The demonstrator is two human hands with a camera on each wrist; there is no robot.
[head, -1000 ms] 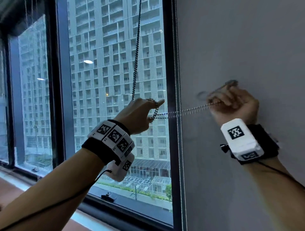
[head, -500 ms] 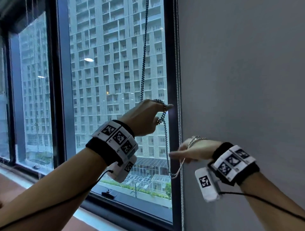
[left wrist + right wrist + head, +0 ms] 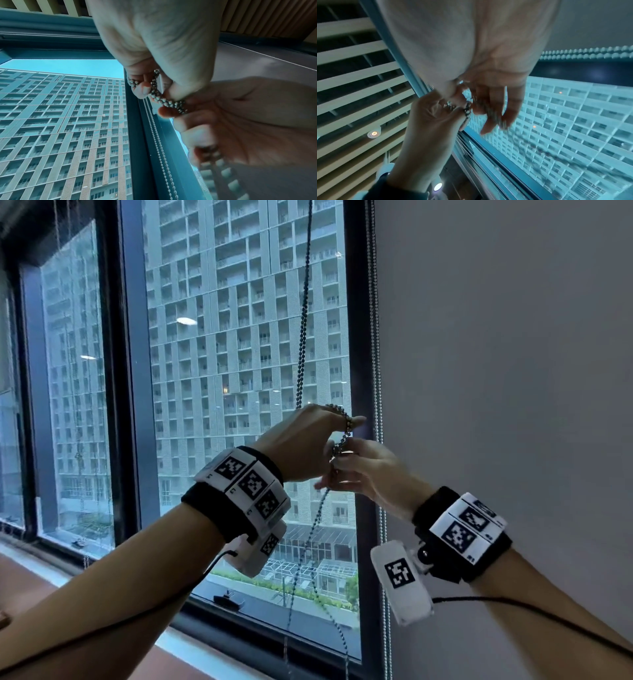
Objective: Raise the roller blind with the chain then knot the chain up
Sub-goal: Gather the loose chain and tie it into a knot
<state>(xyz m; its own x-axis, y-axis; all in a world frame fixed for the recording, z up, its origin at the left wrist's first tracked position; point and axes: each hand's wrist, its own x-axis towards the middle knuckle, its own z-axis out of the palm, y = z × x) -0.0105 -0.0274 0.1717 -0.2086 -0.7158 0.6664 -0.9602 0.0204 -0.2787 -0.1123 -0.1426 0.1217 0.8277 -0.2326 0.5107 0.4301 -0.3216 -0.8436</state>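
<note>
The dark bead chain [image 3: 302, 344] drops from above in front of the window glass. My left hand [image 3: 344, 428] holds it at chest height, with a loop of beads lying over the index finger. In the left wrist view the chain [image 3: 164, 100] is a doubled, twisted length between my left fingertips [image 3: 143, 89] and the right hand [image 3: 240, 121]. My right hand [image 3: 337, 465] sits directly under the left one and pinches the chain there. The slack part [image 3: 308, 546] hangs down from both hands. The right wrist view shows beads [image 3: 467, 111] where both hands meet.
A second, lighter bead chain [image 3: 376, 344] hangs straight along the dark window frame [image 3: 358, 302]. A plain grey surface [image 3: 496, 371] fills the right side. The window sill [image 3: 191, 648] runs below, and tower blocks show through the glass.
My right hand had the chain stretched out to the right, then dropped low, and has now come up under the left hand. The left hand stayed nearly still.
</note>
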